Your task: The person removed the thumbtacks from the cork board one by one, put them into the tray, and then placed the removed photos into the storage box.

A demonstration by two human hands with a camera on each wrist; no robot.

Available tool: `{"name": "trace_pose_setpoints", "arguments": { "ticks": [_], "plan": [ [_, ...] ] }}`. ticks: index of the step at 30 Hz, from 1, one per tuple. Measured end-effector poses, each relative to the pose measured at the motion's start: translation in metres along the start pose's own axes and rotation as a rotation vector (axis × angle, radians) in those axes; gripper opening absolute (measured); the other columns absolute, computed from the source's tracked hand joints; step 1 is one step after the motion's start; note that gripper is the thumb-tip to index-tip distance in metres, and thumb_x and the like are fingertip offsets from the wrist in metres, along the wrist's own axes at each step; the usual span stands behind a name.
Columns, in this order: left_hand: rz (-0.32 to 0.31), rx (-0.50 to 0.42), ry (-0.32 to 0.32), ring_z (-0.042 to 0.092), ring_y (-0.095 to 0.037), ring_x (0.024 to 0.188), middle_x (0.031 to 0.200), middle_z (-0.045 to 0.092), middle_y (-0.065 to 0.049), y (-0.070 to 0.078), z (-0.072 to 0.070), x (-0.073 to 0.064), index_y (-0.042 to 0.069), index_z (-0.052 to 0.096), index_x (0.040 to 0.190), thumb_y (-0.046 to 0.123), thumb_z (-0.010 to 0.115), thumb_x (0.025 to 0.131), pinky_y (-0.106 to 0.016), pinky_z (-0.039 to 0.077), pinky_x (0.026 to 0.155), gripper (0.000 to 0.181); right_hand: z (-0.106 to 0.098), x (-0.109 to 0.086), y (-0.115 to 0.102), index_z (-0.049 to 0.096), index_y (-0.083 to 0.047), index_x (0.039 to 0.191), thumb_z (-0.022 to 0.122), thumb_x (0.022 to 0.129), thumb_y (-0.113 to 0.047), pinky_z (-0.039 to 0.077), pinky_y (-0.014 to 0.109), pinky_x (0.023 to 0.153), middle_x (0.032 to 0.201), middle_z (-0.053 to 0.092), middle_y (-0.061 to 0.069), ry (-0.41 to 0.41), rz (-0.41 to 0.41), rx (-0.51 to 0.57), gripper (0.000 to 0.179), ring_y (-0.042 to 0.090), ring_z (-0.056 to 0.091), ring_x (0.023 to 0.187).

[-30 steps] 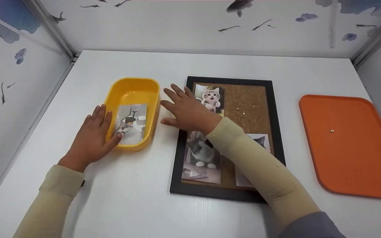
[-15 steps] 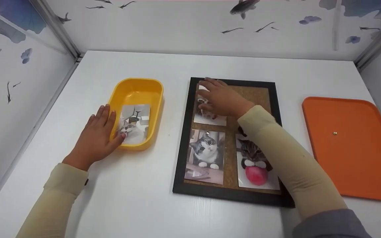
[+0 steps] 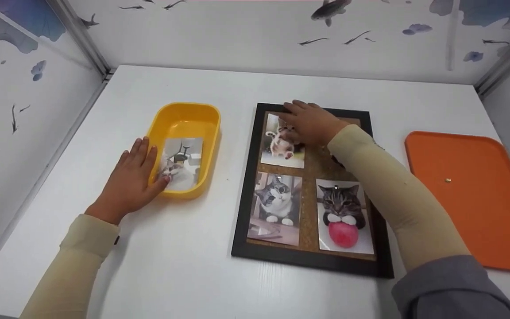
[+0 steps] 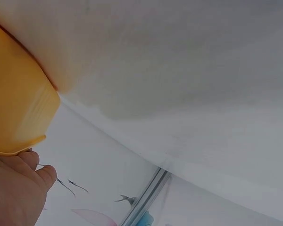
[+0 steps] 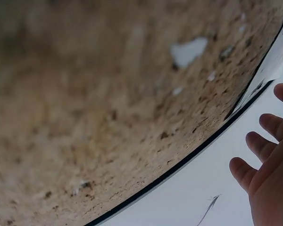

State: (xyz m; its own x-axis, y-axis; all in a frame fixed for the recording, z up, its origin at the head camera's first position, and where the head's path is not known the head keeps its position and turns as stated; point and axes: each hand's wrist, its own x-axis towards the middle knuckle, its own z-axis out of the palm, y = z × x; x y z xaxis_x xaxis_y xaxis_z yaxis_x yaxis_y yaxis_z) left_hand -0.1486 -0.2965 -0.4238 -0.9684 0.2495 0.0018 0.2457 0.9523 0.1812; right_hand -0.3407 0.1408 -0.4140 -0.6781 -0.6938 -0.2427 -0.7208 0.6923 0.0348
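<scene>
This looks like a partitioned booth, with white fish-printed panels (image 3: pixel 237 40) and metal corner posts (image 3: pixel 83 37) around a white worktop (image 3: pixel 184 266).

Beige sleeves (image 3: pixel 87 241) are covering both forearms; a grey cuff (image 3: pixel 447 274) is circling the right arm; a black piece (image 3: pixel 116 240) is jutting near the left wrist.
</scene>
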Motion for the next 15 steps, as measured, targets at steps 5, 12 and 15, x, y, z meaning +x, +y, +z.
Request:
{"name": "trace_pose_setpoints", "arguments": {
  "ticks": [5,12,15],
  "plan": [
    [0.015,-0.007,0.014,-0.001,-0.034,0.151,0.164,0.004,-0.020,0.0000,0.0012,0.0020,-0.002,0.018,0.156,0.056,0.041,0.100,-0.053,0.004,0.119,0.084,0.0027,0.0005,0.0058,0.010,-0.018,0.161,0.028,0.101,-0.065,0.013,0.055,0.118,0.166,0.003,0.016,-0.088,0.044,0.038,0.079,0.037,0.003,0.151],
    [-0.016,0.000,-0.015,-0.001,-0.033,0.151,0.165,0.005,-0.019,0.0029,-0.0018,0.0021,0.000,0.018,0.157,0.055,0.044,0.099,-0.053,0.003,0.119,0.084,0.0059,0.0023,0.0091,0.007,-0.017,0.161,0.026,0.100,-0.067,0.012,0.055,0.118,0.166,-0.002,0.016,-0.102,0.047,0.139,0.082,0.038,-0.001,0.150],
    [-0.023,0.000,-0.018,-0.001,-0.034,0.151,0.165,0.005,-0.019,0.0032,-0.0018,0.0002,0.000,0.017,0.157,0.055,0.044,0.099,-0.053,0.003,0.119,0.084,0.0075,0.0042,0.0108,0.015,-0.018,0.161,0.029,0.104,-0.057,0.015,0.053,0.118,0.166,0.004,0.015,-0.060,0.041,0.162,0.071,0.037,0.004,0.151]
  ]
}}
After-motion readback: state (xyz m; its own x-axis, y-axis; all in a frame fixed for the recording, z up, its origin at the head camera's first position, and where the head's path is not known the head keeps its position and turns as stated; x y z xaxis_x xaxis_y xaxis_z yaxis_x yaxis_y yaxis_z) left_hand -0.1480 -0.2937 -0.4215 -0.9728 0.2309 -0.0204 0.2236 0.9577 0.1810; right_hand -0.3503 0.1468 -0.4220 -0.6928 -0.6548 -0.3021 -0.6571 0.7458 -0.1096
